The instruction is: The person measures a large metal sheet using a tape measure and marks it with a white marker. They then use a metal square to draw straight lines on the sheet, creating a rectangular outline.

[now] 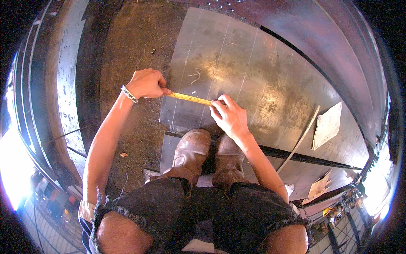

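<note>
A yellow measuring tape (189, 98) is stretched between my two hands, low over a grey metal sheet (253, 84) marked with several thin pale lines across it. My left hand (149, 83), with a chain bracelet at the wrist, pinches the tape's left end by the sheet's left edge. Farther right, my right hand (230, 115) grips the tape between thumb and fingers over the sheet. Whether a tape case sits in that palm is hidden. A curved chalk mark (195, 76) shows on the sheet just beyond the tape.
My brown boots (192, 146) are planted at the sheet's near edge, beside a dark gap (296, 155). To the right lie a long thin strip (299, 137) and a paper sheet (327, 125). Brown, dirty ground (131, 46) borders the sheet at left. A curved metal wall (313, 29) rises at the far right.
</note>
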`<state>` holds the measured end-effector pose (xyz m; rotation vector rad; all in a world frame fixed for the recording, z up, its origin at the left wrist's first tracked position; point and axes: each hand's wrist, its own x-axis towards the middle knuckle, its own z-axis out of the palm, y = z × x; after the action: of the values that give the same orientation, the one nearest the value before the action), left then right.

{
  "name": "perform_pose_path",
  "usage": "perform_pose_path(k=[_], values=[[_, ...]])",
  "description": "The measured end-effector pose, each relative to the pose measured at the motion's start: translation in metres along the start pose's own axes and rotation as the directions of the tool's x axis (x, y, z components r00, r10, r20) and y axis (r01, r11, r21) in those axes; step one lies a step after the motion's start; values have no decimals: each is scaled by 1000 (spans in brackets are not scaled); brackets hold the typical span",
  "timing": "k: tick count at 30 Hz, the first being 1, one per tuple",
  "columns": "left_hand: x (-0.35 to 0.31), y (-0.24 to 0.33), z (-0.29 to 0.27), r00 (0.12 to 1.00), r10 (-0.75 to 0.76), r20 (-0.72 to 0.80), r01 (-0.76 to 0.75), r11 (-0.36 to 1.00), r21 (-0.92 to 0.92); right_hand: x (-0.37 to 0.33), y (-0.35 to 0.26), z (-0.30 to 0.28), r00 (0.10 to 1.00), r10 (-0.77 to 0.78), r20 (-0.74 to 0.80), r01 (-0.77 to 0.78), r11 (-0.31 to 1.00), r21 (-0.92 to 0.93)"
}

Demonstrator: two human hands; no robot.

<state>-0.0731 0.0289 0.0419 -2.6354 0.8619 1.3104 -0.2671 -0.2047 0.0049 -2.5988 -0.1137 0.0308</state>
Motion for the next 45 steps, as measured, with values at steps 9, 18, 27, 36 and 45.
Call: perform_pose_path(k=[9,18,27,36,45], values=[[2,-13,13,994,65,-89,-69,997,-35,24,-21,-34,991,84,106,-106,969,222],[8,-16,18,990,107,-92,-111,993,-42,64,-34,-43,983,-105,148,60,957,282],[11,-18,24,988,104,-115,-106,994,-10,92,-34,-12,867,330,372,-496,516,698],[8,-18,22,982,111,-153,-120,991,-53,88,-41,32,871,320,372,-478,382,791],[8,-20,25,975,131,-179,-144,988,-61,93,-44,52,857,280,432,-498,662,560]])
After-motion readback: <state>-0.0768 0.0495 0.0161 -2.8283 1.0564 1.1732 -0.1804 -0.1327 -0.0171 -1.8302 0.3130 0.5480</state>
